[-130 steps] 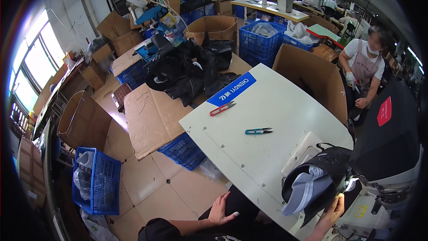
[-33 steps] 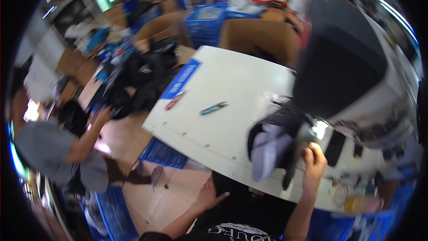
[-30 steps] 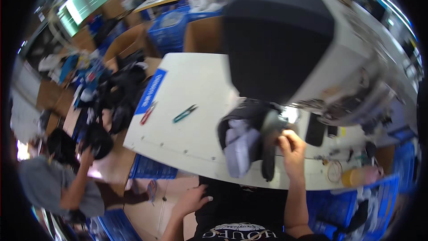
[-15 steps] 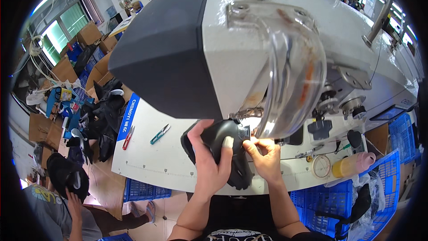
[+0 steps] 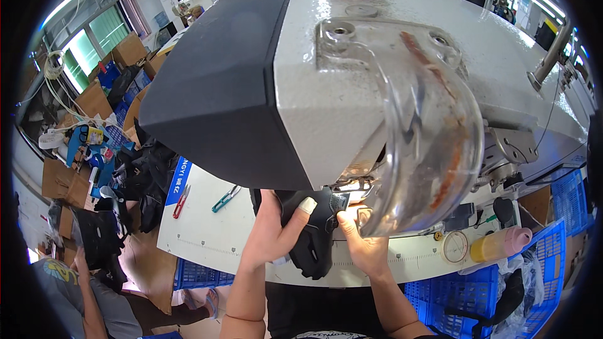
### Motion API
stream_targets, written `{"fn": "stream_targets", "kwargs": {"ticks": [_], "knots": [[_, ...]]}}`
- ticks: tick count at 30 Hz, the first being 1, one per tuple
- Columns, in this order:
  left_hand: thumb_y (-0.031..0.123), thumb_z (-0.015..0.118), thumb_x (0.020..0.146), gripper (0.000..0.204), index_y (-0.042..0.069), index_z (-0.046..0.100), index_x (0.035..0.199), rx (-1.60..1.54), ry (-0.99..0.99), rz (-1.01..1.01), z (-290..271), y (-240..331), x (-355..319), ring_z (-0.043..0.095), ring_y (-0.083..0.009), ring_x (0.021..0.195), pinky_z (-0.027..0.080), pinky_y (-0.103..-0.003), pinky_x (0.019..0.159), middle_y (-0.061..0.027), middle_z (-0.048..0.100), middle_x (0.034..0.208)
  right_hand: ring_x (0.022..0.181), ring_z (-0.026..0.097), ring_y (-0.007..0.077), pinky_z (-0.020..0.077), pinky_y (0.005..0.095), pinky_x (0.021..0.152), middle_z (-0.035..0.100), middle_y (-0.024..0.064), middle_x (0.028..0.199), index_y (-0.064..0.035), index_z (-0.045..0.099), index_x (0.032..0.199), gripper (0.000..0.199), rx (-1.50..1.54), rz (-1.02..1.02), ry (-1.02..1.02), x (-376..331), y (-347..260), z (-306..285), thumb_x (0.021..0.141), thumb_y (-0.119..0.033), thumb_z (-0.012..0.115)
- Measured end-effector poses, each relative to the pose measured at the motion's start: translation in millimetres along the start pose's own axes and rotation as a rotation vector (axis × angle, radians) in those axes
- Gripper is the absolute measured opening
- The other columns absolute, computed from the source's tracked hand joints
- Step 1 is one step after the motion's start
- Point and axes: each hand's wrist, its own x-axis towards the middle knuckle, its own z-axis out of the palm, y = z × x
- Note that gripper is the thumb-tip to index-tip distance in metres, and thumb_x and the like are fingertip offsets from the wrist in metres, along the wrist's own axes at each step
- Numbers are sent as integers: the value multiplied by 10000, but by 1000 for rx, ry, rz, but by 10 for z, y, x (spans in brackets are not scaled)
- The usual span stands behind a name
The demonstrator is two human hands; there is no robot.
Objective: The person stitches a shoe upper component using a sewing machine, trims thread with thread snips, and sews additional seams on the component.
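A black shoe upper [image 5: 312, 252] lies under the head of a large white and dark grey sewing machine [image 5: 339, 97]. My left hand [image 5: 267, 235] is wrapped round it from the left, thumb lying across its top. At its right edge, close to the lit needle area [image 5: 357, 196], my right hand [image 5: 364, 245] is closed with thumb and fingers pinching the edge. The clear, scuffed guard [image 5: 433, 144] hides part of my right fingers, and the machine head covers the upper's far end.
Red thread snips [image 5: 181, 202] and teal snips [image 5: 226, 199] lie on the white table [image 5: 207, 229] at left. On the right are a tape roll [image 5: 455, 247], a pink-capped bottle [image 5: 499, 245] and blue crates [image 5: 461, 289]. A co-worker [image 5: 69, 295] holds a black item at far left.
The view has shifted, with the machine head appearing larger. The upper has turned slightly and sits further under the head; both hands keep hold of it. The co-worker's black item has moved.
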Motion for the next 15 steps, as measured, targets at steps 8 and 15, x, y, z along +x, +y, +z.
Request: {"fn": "stream_targets", "kwargs": {"ticks": [8, 15], "knots": [[50, 612, 867, 231, -21, 552, 1079, 157, -137, 121, -254, -135, 223, 515, -199, 872, 442, -320, 780, -110, 553, 969, 751, 618, 106, 494, 251, 672, 681, 39, 838, -4, 690, 973, 192, -261, -109, -95, -44, -59, 28, 886, -174, 707], [44, 644, 845, 88, -6, 652, 917, 205, -356, 278, -462, -354, 472, 591, -184, 731, 469, -295, 649, -74, 642, 837, 804, 603, 155, 467, 276, 755, 664, 54, 843, 7, 695, 920, 90, -198, -80, -110, -39, 48, 138, 875, -70, 680]]}}
